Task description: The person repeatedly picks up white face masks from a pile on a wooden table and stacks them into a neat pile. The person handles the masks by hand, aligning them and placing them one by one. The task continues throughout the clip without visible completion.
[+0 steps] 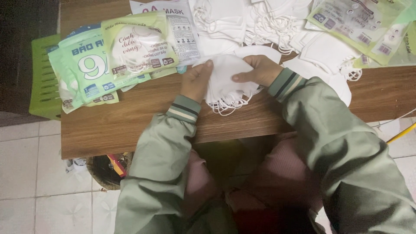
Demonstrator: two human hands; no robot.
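Note:
A small stack of white face masks is held between both hands just above the brown wooden table. My left hand grips the stack's left edge, thumb on top. My right hand pinches its upper right side. Thin white ear loops dangle from the stack's lower edge. Both arms wear olive green sleeves with striped cuffs.
Filled green and white mask packets lie overlapped at the table's left. A heap of loose white masks covers the far middle, with empty pale green packets at far right. A green plastic stool and a basket stand on the tiled floor.

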